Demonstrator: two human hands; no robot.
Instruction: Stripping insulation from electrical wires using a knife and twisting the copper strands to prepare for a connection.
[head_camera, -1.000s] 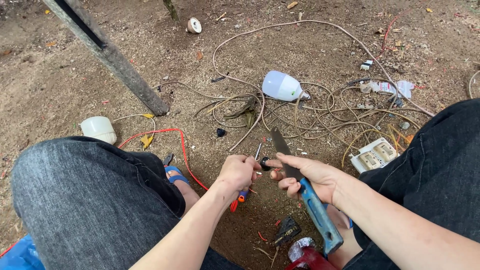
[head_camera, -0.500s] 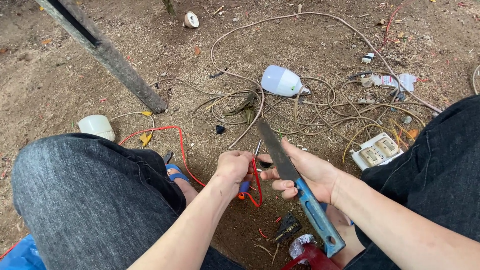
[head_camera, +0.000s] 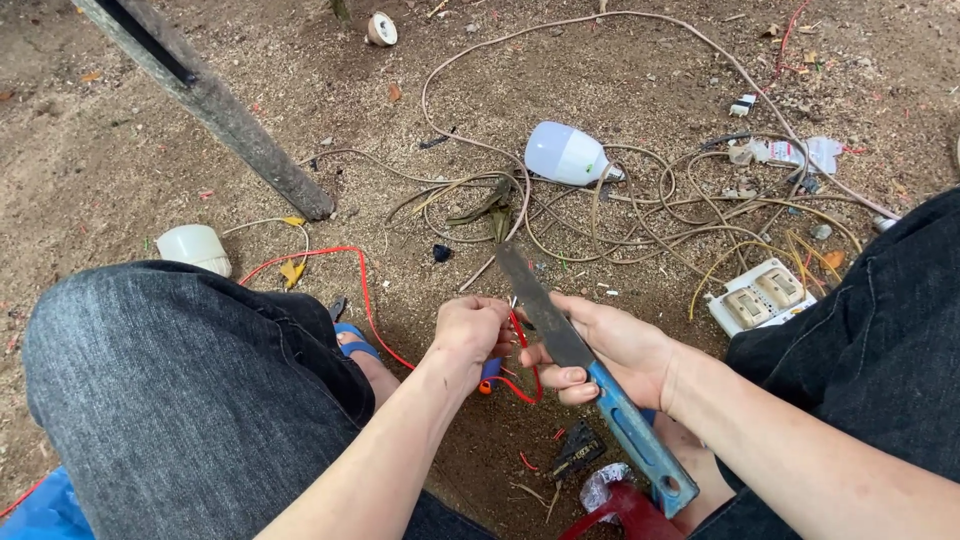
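Left hand (head_camera: 468, 335) was pinched tight on a red wire (head_camera: 520, 345) looping between both hands; right hand (head_camera: 610, 350) was wrapped round a blue-handled knife (head_camera: 590, 375), blade right against the wire; white bulb (head_camera: 565, 155) well beyond them.

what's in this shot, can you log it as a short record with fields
setting: bare dirt ground, seen from above a crouching person's knees
left hand: closed on a red wire
right hand: grips a blue-handled knife, blade pointing away
between hands: wire loops by the blade
nearby: white bulb, tangle of tan cables, white double socket, grey post
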